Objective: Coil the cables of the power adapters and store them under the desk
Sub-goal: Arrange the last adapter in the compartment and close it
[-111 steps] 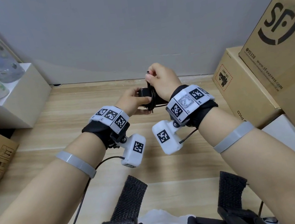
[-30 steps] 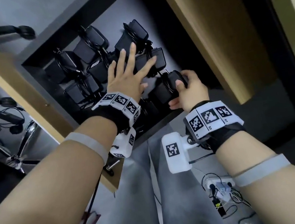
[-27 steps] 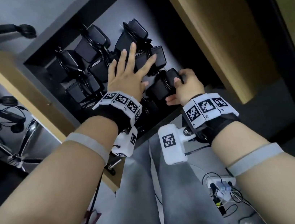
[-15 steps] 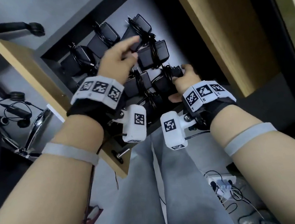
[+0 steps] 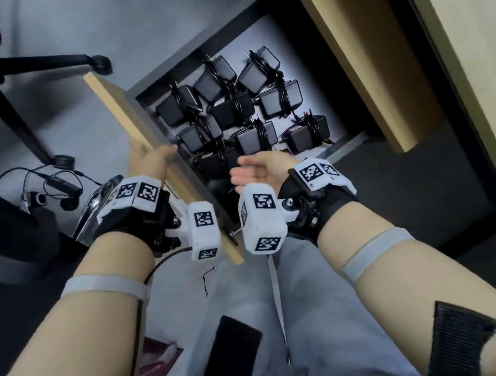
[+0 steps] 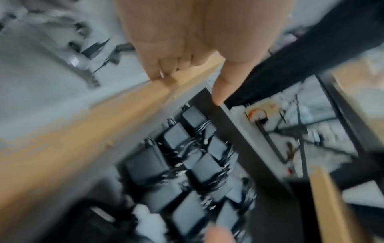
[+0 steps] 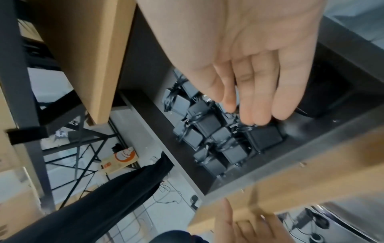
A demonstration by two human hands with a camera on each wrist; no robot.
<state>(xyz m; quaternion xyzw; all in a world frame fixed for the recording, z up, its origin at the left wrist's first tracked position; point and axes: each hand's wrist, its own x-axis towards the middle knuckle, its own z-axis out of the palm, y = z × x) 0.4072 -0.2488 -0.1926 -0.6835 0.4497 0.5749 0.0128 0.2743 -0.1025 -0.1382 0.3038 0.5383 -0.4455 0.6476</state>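
Black power adapters, each brick with its own cable wound round it, lie packed in rows on the pale floor of the open drawer beneath the wooden desk. From where I stand they look settled, touching one another, none sticking up above the dark side walls as far as I can tell.

The left hand grips the light wooden drawer front, fingers curled over the outer face and thumb on the inner edge. The right hand hovers above the near row, palm turned up, fingers relaxed and apart, holding nothing.

My guess is the step in hand is shutting the drawer. Doing it well means lifting the right hand fully clear of the drawer before any push, so the fingers are not caught against the desk edge. The push should go square along the runners; a one-handed grip near one end could skew the front. A slow, even shove would keep the bricks from sliding and loosening their coils. A plug tip that pokes out by the far right adapter deserves a glance first.
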